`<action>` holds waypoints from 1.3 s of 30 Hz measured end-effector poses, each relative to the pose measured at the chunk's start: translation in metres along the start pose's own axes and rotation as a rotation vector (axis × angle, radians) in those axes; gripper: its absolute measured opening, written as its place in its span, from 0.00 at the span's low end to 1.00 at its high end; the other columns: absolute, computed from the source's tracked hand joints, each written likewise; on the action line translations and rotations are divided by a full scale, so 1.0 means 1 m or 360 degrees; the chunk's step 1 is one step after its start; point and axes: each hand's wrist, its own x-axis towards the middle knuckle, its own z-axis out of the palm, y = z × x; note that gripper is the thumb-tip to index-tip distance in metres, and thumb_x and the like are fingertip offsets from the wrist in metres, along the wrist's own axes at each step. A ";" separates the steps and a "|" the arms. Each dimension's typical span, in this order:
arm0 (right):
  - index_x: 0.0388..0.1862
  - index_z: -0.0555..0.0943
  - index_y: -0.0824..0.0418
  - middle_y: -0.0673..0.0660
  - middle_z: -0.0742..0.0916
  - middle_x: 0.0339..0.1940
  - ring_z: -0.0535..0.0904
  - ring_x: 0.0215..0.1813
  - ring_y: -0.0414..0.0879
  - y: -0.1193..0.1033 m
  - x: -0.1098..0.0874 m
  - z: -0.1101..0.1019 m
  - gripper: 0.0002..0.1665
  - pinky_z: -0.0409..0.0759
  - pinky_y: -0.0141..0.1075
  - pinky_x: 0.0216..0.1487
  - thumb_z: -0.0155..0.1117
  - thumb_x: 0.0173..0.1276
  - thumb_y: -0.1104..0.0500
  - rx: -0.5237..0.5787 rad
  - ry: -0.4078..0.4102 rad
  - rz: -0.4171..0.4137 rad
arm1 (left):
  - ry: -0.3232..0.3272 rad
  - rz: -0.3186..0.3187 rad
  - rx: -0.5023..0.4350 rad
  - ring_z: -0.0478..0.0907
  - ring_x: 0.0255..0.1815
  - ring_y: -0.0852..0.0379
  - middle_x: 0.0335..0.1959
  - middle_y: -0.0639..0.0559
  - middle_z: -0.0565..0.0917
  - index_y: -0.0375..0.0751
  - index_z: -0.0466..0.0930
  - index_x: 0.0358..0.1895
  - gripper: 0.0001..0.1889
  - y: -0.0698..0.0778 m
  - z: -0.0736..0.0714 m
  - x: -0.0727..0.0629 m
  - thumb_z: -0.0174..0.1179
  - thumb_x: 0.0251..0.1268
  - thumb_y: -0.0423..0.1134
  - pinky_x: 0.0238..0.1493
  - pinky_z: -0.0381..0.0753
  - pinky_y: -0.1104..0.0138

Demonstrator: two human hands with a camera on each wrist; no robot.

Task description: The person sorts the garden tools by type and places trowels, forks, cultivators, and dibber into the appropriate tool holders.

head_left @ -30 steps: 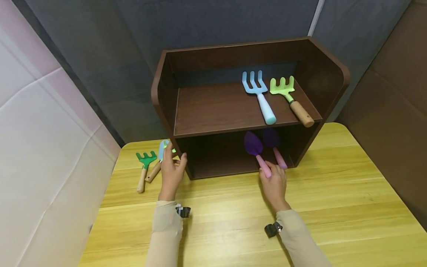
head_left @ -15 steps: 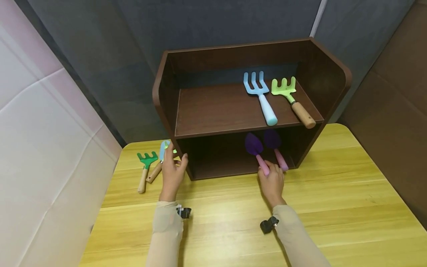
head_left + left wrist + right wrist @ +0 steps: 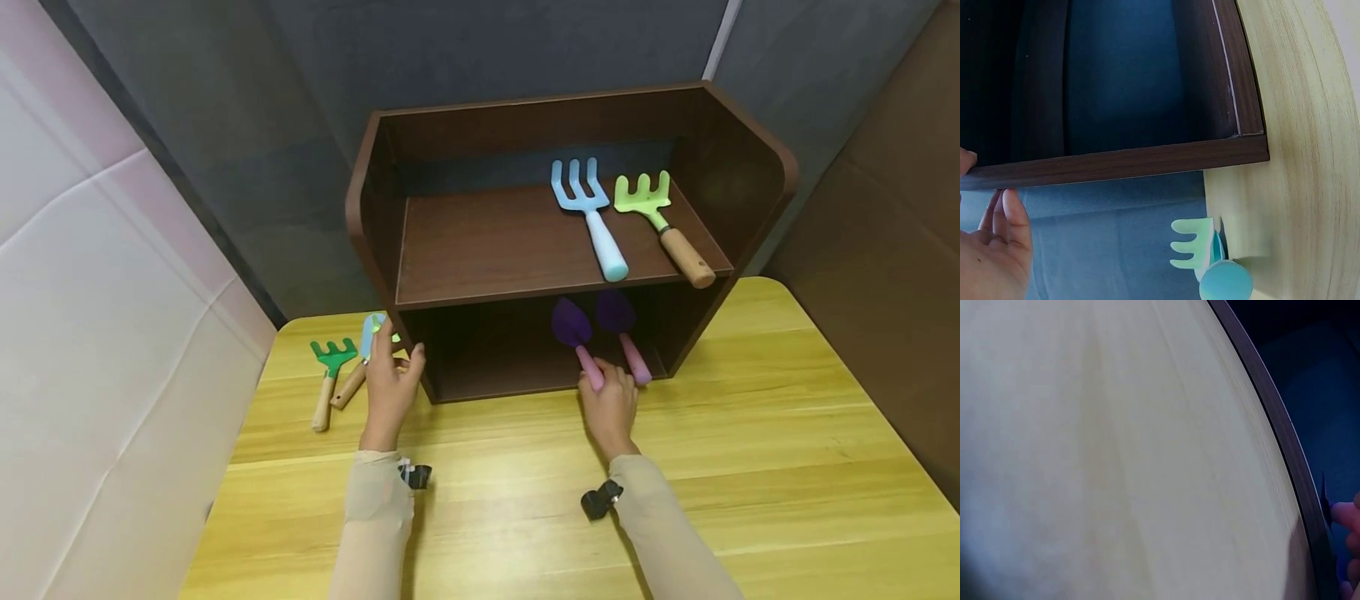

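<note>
My right hand (image 3: 611, 408) pinches the pink handle of a purple trowel (image 3: 572, 323) at the front edge of the lower shelf. The trowel's blade points inward. Beside it on the right, a second purple trowel (image 3: 617, 313) lies with its pink handle over the edge. In the right wrist view only some fingers (image 3: 1349, 517) show, at the right border. My left hand (image 3: 390, 396) grips the left side panel of the dark brown two-tier shelf (image 3: 472, 242). The left wrist view has the thumb on the panel's inner side and fingers (image 3: 1016, 215) outside.
On the upper tier lie a light blue hand fork (image 3: 581, 200) and a lime hand rake (image 3: 643, 198) with a wooden handle. Left of the shelf, a green hand rake (image 3: 332, 358) and other tools, partly behind my left hand, lie on the yellow wooden table (image 3: 502, 500).
My right hand has shifted slightly left and forward, and the held trowel's handle end has moved left and inward with it. The left hand stays on the panel.
</note>
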 end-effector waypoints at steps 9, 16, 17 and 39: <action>0.53 0.81 0.64 0.66 0.85 0.48 0.75 0.46 0.63 0.000 0.004 0.004 0.24 0.67 0.52 0.53 0.65 0.61 0.53 -0.0057 -0.0027 0.0044 | -0.0015 -0.0014 -0.0007 0.78 0.50 0.41 0.57 0.36 0.73 0.40 0.61 0.71 0.30 0.001 0.003 0.001 0.56 0.66 0.33 0.36 0.76 0.73; 0.54 0.80 0.63 0.67 0.84 0.50 0.75 0.48 0.64 0.001 0.005 0.006 0.24 0.67 0.53 0.56 0.65 0.61 0.53 -0.0075 -0.0069 0.0066 | -0.0027 -0.0015 -0.0020 0.77 0.50 0.40 0.58 0.36 0.72 0.42 0.60 0.72 0.31 0.002 0.005 0.001 0.56 0.66 0.34 0.38 0.81 0.53; 0.54 0.79 0.63 0.67 0.84 0.50 0.75 0.48 0.64 0.001 0.005 0.006 0.24 0.67 0.53 0.56 0.65 0.61 0.53 -0.0078 -0.0078 0.0073 | -0.0025 -0.0016 -0.0016 0.77 0.50 0.41 0.58 0.36 0.72 0.42 0.60 0.72 0.30 0.002 0.005 0.001 0.56 0.66 0.34 0.37 0.81 0.55; 0.58 0.75 0.63 0.65 0.81 0.47 0.73 0.49 0.62 -0.002 0.004 0.007 0.31 0.66 0.53 0.56 0.69 0.61 0.48 -0.0047 -0.0202 0.0104 | -0.0015 0.0005 0.0008 0.78 0.49 0.42 0.59 0.36 0.72 0.42 0.60 0.71 0.30 0.001 0.001 -0.002 0.56 0.66 0.33 0.36 0.81 0.59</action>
